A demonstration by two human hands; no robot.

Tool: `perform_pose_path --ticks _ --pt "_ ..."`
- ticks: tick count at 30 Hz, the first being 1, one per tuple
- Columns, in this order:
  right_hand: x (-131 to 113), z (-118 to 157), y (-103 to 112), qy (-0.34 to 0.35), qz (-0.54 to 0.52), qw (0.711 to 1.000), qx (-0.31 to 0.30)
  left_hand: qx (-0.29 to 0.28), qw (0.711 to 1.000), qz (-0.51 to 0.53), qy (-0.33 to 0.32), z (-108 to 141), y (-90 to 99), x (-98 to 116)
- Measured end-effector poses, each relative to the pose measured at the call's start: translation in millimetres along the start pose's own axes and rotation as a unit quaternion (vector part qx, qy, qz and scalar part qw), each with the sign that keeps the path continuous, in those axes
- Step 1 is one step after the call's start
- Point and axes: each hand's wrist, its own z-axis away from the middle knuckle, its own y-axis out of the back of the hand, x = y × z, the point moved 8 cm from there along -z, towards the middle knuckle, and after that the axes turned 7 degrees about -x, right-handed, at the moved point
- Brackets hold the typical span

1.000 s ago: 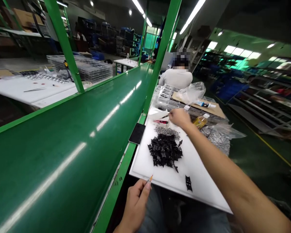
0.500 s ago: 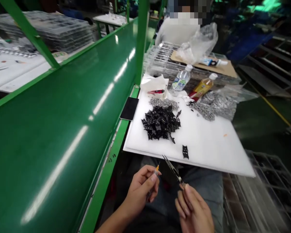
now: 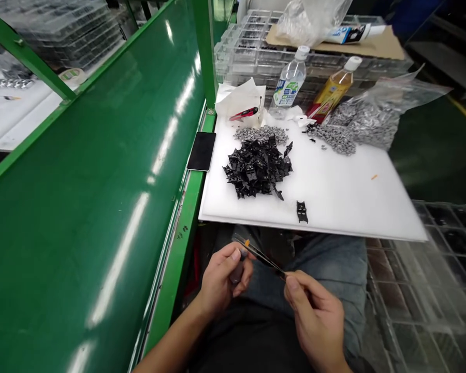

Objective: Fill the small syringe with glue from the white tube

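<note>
Steel tweezers (image 3: 262,257) are being pinched in the right hand (image 3: 314,316), tips meeting a small orange-tipped piece (image 3: 246,243) being clasped by the curled left hand (image 3: 222,277), both below the white board's (image 3: 353,207) near edge, black plastic parts (image 3: 256,168) being heaped mid-board, open room rightward.

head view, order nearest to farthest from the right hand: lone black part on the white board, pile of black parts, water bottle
From the right hand:
1. Lone black plastic part, near the front of the white board, straight ahead.
2. Heap of black plastic parts, mid-board, ahead and left.
3. Water bottle, beyond the board's far edge.
</note>
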Motion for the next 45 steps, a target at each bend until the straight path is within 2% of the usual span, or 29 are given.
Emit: perform_pose_path --ticks 3,7,13,17,19,23,27,32,35,45 --pt "-17.3 -2.2 0.0 0.052 0.065 0.996 0.015 -0.015 1.0 -0.021 0.006 0.5 -5.2 -2.3" --pt "-25.3 -4.8 -4.5 0.1 0.097 0.99 -0.02 -0.017 0.996 -0.088 0.005 1.6 -7.7 -4.2" --pt "-26.8 -20.5 -12.6 0.102 0.087 0.977 -0.168 -0.03 0.971 -0.237 -0.003 3.7 -12.9 4.6" --pt "-31.7 -32.9 -26.7 0.12 0.104 0.931 -0.329 -0.085 0.948 -0.305 0.008 2.5 -26.1 6.4" --pt "-32.8 -38.2 -25.7 0.136 0.092 0.922 -0.351 -0.108 0.939 -0.325 0.016 2.4 -29.8 5.2" --pt "-23.4 -40.8 -20.8 0.112 0.083 0.933 -0.333 -0.104 0.917 -0.386 0.012 2.8 -26.4 4.9" --pt "-17.6 -37.0 -13.3 0.088 0.077 0.959 -0.257 -0.084 0.888 -0.452 -0.003 2.4 -21.3 4.4" --pt "-19.1 -32.5 -13.8 0.102 0.082 0.961 -0.245 -0.078 0.885 -0.458 -0.017 2.5 -24.1 4.2" --pt "-23.3 -32.6 -10.3 0.128 0.089 0.963 -0.218 -0.077 0.885 -0.458 -0.026 3.8 -26.5 5.8" --pt "-39.3 -21.4 1.5 0.173 0.088 0.97 -0.147 -0.116 0.872 -0.471 -0.059 6.2 -31.4 2.4"
